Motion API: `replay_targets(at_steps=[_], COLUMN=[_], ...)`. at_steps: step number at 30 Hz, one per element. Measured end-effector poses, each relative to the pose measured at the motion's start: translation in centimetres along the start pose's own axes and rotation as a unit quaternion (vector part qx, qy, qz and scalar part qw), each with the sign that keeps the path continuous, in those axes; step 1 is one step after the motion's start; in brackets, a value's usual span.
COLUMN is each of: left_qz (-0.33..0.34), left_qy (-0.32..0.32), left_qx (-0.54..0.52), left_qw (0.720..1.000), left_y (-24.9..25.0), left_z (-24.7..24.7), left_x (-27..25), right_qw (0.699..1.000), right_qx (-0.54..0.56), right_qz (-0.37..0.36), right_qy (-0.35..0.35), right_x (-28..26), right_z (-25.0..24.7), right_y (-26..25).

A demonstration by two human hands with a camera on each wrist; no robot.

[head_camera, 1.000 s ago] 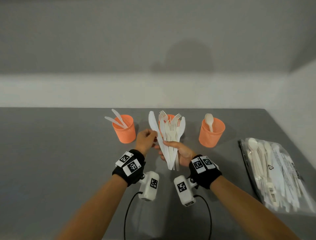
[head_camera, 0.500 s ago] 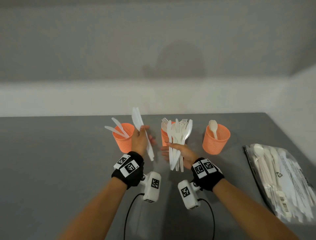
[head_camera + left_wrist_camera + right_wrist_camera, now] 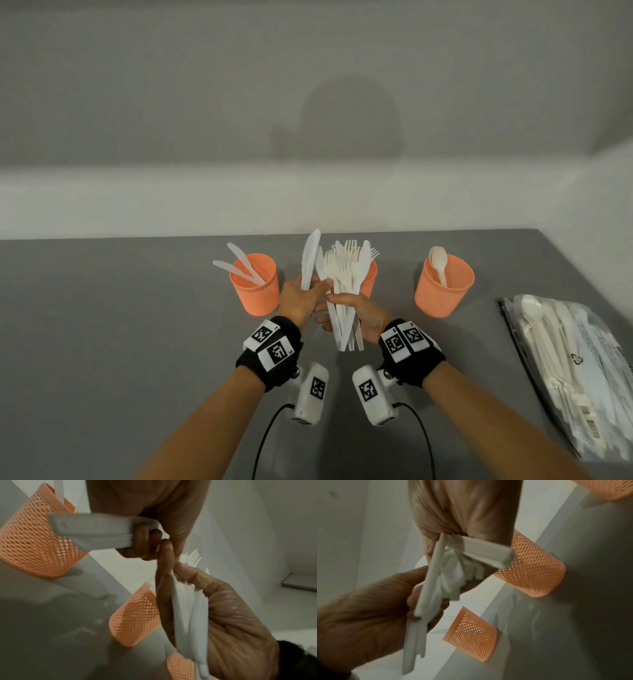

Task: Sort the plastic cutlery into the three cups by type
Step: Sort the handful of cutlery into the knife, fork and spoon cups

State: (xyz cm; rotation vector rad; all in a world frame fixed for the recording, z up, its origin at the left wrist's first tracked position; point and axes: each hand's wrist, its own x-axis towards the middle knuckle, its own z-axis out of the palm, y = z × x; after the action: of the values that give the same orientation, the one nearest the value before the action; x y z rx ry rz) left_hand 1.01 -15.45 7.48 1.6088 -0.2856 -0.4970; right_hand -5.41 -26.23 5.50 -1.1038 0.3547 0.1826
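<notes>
Back beside the bundle again: half a second ago my left hand (image 3: 301,301) was out by the left cup with its knife, and now it has returned, the knife (image 3: 310,260) not dropped in. My left fingers (image 3: 142,540) curl round the knife's handle, blade up, while the forefinger reaches to the next piece in the bundle. My right hand (image 3: 363,317) is closed round the handles of the mixed bundle (image 3: 347,274), forks and at least one more knife fanned upright in front of the middle cup (image 3: 370,279).

Outward on the grey bench (image 3: 102,342), the left cup (image 3: 255,289) holds two knives leaning on its rim, the middle cup is mostly hidden behind the bundle so I cannot tell its contents for sure, and the right cup (image 3: 443,287) holds one spoon (image 3: 438,263). At the far right lies a clear bag (image 3: 575,373) with more cutlery inside.

I judge the sorting to be at an early stage: a few pieces are in cups, a handful is in my grip, and the bag looks far from used up. The knives I am gathering belong in the left cup.
</notes>
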Motion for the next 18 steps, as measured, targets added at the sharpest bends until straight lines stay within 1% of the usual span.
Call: replay_targets(at_steps=[4,5,8,9,11,14,16,18], left_qz=[0.019,0.017,0.020,0.029,0.044,0.038,0.033,0.027], left_qy=[0.069,0.090,0.132,0.130,0.099,0.038,0.011,-0.001], left_qx=[0.034,0.023,0.000,0.004,-0.009,-0.039,-0.026,-0.004], left_qw=[0.997,0.996,0.991,0.991,0.994,0.998,0.999,1.000], left_y=[-0.5,-0.4,0.0,0.2,0.5,1.1,1.5,1.8], left_z=[-0.8,-1.1,-2.0,-2.2,-2.5,-2.2,-1.9,-1.4], left_x=[1.3,1.7,2.9,3.1,3.2,3.1,3.1,3.3], right_qw=[1.000,0.999,0.998,0.997,0.996,0.997,0.998,0.999], right_qx=[0.026,0.031,0.027,0.019,-0.011,-0.020,-0.001,0.015], right_qz=[-0.012,-0.013,-0.006,-0.002,-0.001,0.001,0.008,0.015], right_qy=[-0.006,-0.001,0.053,0.069,0.085,0.070,0.055,0.042], right_x=[0.3,0.4,0.6,0.6,0.8,0.7,0.6,0.5], right_z=[0.2,0.2,0.1,0.2,0.3,0.4,0.4,0.3], right_y=[0.4,0.6,1.0,1.0,1.1,1.0,0.9,0.7])
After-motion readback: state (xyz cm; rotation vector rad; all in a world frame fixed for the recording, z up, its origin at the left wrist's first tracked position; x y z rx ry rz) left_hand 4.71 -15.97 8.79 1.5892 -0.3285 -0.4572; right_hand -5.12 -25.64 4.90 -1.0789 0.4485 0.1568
